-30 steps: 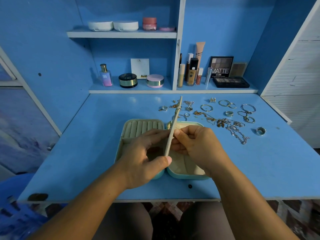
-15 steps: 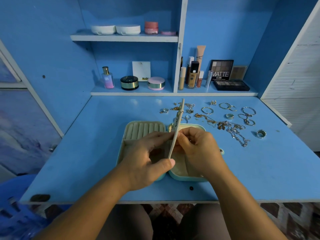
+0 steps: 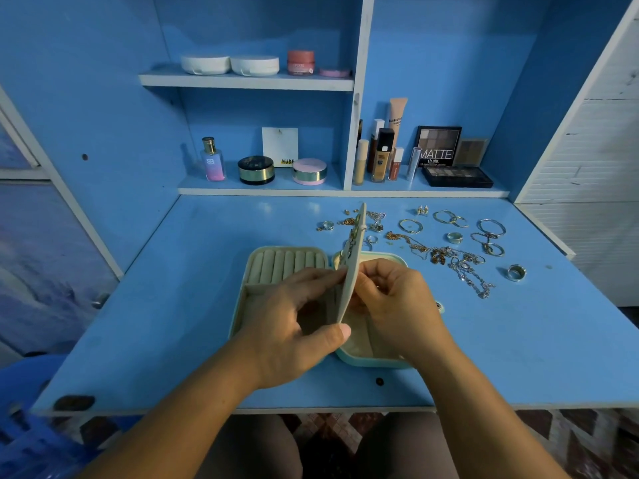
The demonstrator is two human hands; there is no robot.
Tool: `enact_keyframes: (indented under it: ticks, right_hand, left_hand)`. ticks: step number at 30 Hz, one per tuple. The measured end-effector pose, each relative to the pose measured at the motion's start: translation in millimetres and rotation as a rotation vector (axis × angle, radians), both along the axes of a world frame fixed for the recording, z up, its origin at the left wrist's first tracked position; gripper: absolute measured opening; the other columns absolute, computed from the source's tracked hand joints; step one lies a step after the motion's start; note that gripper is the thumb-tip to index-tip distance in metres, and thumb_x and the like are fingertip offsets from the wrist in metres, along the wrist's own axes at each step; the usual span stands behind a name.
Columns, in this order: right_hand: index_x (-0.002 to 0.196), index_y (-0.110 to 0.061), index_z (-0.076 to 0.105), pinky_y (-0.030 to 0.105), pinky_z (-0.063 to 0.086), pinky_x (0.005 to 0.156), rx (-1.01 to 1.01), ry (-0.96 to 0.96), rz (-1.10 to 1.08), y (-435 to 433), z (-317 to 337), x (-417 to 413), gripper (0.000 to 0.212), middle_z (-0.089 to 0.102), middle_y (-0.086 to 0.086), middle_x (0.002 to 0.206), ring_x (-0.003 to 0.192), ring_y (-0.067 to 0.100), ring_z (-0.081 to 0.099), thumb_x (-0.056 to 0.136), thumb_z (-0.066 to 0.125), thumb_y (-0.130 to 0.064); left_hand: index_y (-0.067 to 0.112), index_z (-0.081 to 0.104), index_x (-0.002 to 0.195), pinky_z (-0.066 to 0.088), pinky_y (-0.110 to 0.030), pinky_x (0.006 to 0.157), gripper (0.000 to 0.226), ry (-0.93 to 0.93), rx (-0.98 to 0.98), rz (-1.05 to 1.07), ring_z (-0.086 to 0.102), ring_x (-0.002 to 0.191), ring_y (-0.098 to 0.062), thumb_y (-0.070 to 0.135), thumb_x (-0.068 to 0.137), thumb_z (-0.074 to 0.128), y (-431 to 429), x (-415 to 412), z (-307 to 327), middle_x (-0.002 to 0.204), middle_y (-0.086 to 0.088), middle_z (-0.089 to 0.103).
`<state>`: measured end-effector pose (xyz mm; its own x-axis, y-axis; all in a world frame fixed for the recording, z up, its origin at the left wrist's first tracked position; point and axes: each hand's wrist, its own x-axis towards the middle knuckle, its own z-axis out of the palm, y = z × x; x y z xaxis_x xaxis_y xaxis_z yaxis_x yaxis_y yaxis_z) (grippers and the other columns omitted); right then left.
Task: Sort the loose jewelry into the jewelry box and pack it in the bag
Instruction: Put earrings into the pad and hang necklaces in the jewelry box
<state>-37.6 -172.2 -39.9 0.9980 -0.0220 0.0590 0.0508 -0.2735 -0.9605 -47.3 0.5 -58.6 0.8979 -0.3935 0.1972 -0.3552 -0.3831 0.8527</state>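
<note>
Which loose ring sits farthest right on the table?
The wide silver band, lying alone beyond the chain, farther right than the thin hoops.

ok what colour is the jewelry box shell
The jewelry box shell is pale mint green; head view.

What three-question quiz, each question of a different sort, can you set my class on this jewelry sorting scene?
1. True or false: the jewelry box lies shut on the desk.
2. Which touches the upright earring panel? A: left hand alone. B: right hand alone. C: both.
3. Fill in: most loose jewelry lies behind and to the ____ of the box.
Key: 1 false; 2 C; 3 right.
</note>
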Motion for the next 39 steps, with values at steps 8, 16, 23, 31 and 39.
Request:
enact_keyframes:
  ticks: [8,16,23,31,39]
  right_hand:
    - [0.088,-0.01,0.069,0.041,0.058,0.077,-0.061,0.059,0.038,-11,10,-1,0.015,0.074,0.009,0.082,0.074,0.02,0.072,0.094,0.055,-0.014]
    - [0.081,-0.021,0.071,0.028,0.054,0.068,0.054,0.036,-0.027,-47,31,-15,0.033,0.073,-0.001,0.076,0.069,0.012,0.068,0.096,0.047,-0.039]
    - [0.098,-0.038,0.064,0.01,0.041,0.058,-0.501,-0.059,-0.024,-69,4,-15,0.012,0.056,-0.008,0.093,0.068,0.005,0.052,0.088,0.056,-0.042]
    - [0.134,-0.032,0.048,0.009,0.038,0.07,-0.582,-0.078,-0.002,-73,-22,-19,0.051,0.045,-0.016,0.099,0.091,0.0,0.049,0.087,0.047,-0.053]
    - [0.129,-0.027,0.054,0.005,0.039,0.075,-0.521,-0.184,-0.084,-72,-32,-20,0.064,0.05,-0.021,0.1,0.095,-0.006,0.05,0.079,0.047,-0.066]
  left_hand:
    - [0.032,0.047,0.143,0.047,-0.031,0.103,0.077,-0.008,0.089,0.0,0.049,0.125,-0.004,0.06,0.073,0.061,-5,-5,10,0.132,0.016,0.05]
    - [0.043,0.032,0.147,0.02,0.003,0.081,0.09,-0.216,0.534,0.07,0.02,0.112,0.018,0.08,0.069,0.057,-21,-8,24,0.131,0.033,0.031]
    - [0.041,0.043,0.142,0.038,-0.031,0.103,0.094,-0.145,0.617,0.015,0.038,0.122,0.0,0.091,0.062,0.042,-13,14,45,0.133,0.019,0.045]
    - [0.019,0.058,0.133,0.045,-0.031,0.099,0.05,0.012,0.607,0.272,0.059,0.111,-0.016,0.036,0.088,0.069,13,122,43,0.128,0.0,0.062]
    - [0.012,0.072,0.111,0.041,-0.019,0.082,0.03,0.061,0.482,0.349,0.062,0.091,-0.011,0.019,0.082,0.077,-5,166,30,0.104,-0.004,0.072]
